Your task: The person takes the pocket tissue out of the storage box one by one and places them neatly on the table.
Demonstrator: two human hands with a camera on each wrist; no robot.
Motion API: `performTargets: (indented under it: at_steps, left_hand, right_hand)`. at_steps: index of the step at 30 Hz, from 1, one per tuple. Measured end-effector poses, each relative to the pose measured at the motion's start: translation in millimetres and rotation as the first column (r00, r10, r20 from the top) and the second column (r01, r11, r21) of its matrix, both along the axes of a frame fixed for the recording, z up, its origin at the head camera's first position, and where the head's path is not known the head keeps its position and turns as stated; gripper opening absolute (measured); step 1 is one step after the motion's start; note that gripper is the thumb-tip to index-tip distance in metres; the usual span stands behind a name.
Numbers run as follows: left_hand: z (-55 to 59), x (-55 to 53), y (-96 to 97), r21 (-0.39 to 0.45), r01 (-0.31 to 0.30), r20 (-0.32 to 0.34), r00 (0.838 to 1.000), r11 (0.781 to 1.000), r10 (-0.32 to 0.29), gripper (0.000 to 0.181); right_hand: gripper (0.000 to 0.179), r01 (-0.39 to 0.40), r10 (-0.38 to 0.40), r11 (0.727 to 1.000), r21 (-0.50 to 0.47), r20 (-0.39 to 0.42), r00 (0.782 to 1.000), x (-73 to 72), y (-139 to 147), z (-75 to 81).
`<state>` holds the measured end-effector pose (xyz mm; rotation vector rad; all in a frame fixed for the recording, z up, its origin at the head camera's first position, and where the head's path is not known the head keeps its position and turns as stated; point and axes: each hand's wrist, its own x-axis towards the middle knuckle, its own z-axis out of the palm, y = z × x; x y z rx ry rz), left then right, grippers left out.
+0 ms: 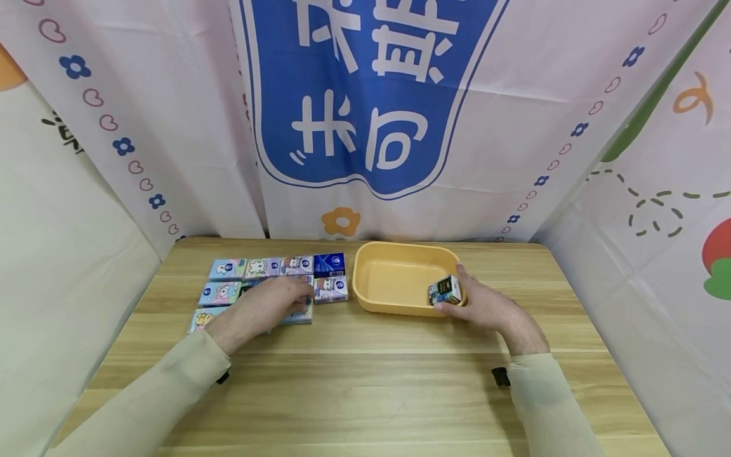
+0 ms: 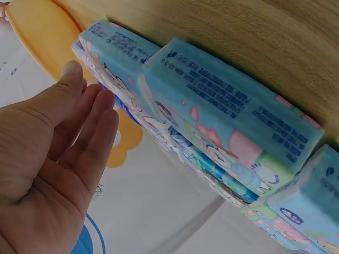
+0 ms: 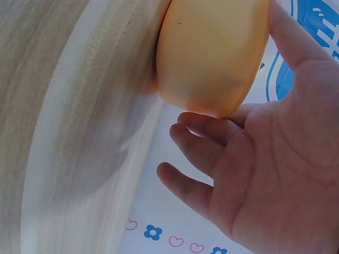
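My left hand [image 1: 271,304] hovers over rows of small tissue packs [image 1: 220,293], its thumb and fingers loosely bent and apart. In the left wrist view the left hand [image 2: 58,143] is beside the end of a blue-pink tissue pack [image 2: 222,111], with nothing visible between the fingers. My right hand [image 1: 482,303] holds the right end of a yellow basket [image 1: 388,309], thumb along the near side and a finger at the far side. The right wrist view shows the other fingers [image 3: 185,190] extended off the basket. A dark patterned tissue pack [image 1: 443,290] leans inside the basket's right end.
A dark blue tissue pack [image 1: 329,264] and a purple one [image 1: 331,289] lie left of the basket. The wooden table [image 1: 365,393] ends at a printed cloth [image 1: 188,127] behind, with white cloths at both sides.
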<state>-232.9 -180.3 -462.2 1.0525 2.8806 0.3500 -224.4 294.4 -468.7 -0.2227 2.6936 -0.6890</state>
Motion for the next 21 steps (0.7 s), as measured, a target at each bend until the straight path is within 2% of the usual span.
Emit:
performTargets:
  at_steps: [5, 15, 21]
  left_hand:
    - [2.1, -2.2, 7.8, -0.009, -0.013, -0.002, 1.000, 1.000, 0.013, 0.019]
    - [11.3, -4.5, 46.7, 0.035, -0.064, 0.024, 0.998, 0.997, 0.063, 0.029]
    - [17.4, -6.8, 70.4, 0.101, -0.040, 0.015, 0.999, 0.994, 0.038, 0.029]
  right_hand:
    - [0.133, -0.006, 0.006, 1.000, -0.003, -0.005, 1.000, 0.3, -1, -0.3]
    - [0.133, -0.010, 0.010, 1.000, 0.000, -0.005, 1.000, 0.7, -1, 0.4]
    - [0.134, -0.012, 0.012, 1.000, -0.006, -0.005, 1.000, 0.7, -1, 0.2]
